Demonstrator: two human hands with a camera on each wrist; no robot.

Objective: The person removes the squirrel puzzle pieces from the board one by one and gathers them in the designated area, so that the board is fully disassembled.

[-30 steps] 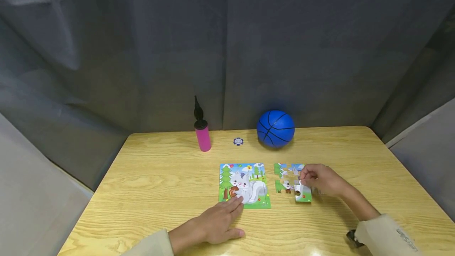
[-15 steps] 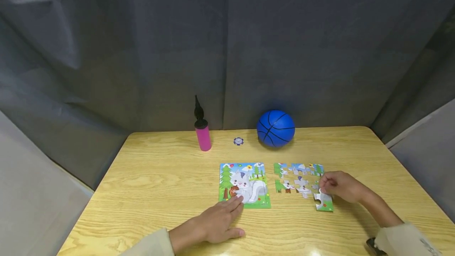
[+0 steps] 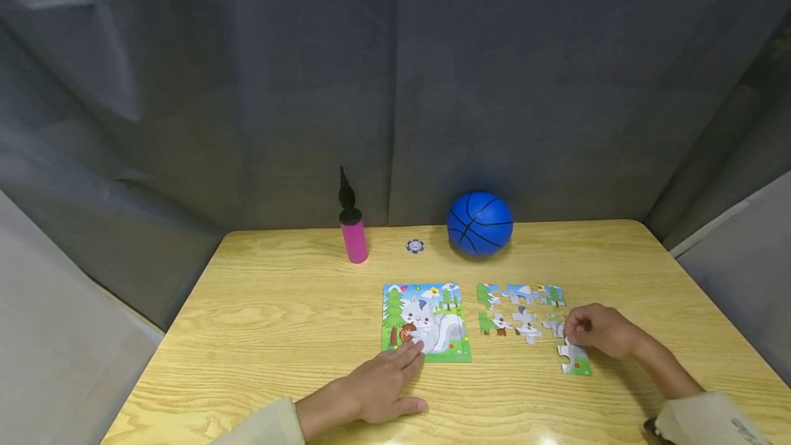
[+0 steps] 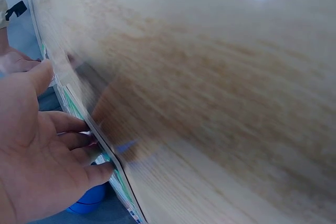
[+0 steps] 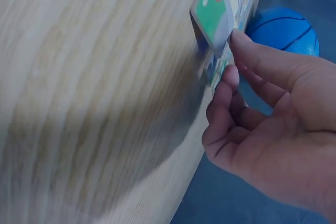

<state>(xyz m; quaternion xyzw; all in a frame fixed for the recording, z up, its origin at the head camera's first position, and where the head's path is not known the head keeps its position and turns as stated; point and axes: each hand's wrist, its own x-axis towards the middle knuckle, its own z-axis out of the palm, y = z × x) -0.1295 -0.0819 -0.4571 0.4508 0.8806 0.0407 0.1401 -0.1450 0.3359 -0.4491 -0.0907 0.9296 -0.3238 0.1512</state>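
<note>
Light wood-grain worktop (image 3: 278, 307), glossy near front edge. Dark grey curtain (image 3: 395, 88) behind and at both sides.

The head view looks down and forward over the whole bench (image 3: 278, 307). Both wrist views sit close against the benchtop; the right one shares the far blue ball (image 5: 283, 27).
</note>
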